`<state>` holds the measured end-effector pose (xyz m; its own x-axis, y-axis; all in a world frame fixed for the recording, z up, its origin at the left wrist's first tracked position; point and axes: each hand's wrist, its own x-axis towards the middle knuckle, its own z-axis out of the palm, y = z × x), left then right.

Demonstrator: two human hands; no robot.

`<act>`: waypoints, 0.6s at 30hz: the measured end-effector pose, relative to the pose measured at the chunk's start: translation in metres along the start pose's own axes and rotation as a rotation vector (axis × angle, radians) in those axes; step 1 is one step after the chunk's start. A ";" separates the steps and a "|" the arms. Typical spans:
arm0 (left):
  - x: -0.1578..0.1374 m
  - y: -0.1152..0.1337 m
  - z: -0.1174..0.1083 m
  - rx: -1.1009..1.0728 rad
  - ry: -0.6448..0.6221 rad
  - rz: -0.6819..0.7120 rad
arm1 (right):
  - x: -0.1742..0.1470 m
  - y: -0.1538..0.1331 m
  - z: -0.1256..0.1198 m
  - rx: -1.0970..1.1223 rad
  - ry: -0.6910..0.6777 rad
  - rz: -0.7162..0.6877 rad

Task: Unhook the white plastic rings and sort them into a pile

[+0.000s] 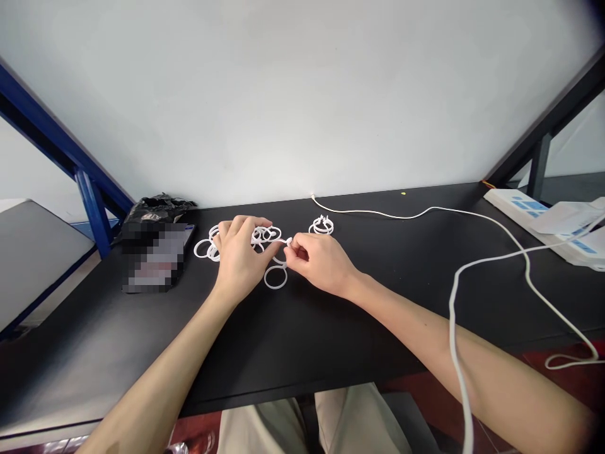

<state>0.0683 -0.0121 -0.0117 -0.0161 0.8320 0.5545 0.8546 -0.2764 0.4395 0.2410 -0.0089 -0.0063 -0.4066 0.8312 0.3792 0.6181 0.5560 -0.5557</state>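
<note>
On the black bench (293, 340) a loose heap of white plastic rings (265, 236) lies close to the back wall, and both hands meet over it. The left hand (241, 252) rests on the heap with its fingers curled down among the rings, pinning several of them, probably so the pile does not slide while one piece is worked free. The right hand (316, 261) sits just to the right of the heap with thumb and forefinger pressed together, pinching a small white clip or ring end (288, 241) that the left fingertips also touch; exactly how that piece joins the others is too small to tell.

A single ring (275, 277) lies flat on the bench just in front of the heap, between the two wrists, apart from the rest. To the right of the heap, behind the right hand, a small stack of clipped rings (321, 226) stands by itself, as if kept separate from the loose ones.

Left of the heap sits a dark phone-like slab (155, 255) whose face is blurred, with a crumpled black bag (158, 205) just behind it; what the bag contains cannot be seen. A white cable (472, 217) runs from the wall behind the heap, off to the right and down past the bench edge. Far to the right of the heap, a white power strip (524, 208) lies under some white packets (574, 217).
</note>
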 end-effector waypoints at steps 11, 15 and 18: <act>-0.001 0.001 0.009 -0.066 -0.153 -0.113 | 0.003 0.005 0.009 -0.028 0.020 0.015; 0.002 -0.003 0.008 -0.087 -0.121 -0.169 | 0.002 0.004 0.010 -0.022 0.062 0.001; 0.001 -0.003 0.001 -0.045 -0.055 -0.015 | 0.002 0.009 0.004 -0.036 0.074 0.012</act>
<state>0.0660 -0.0094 -0.0133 0.0009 0.8610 0.5086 0.8303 -0.2841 0.4794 0.2426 -0.0022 -0.0137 -0.3490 0.8341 0.4272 0.6466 0.5443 -0.5344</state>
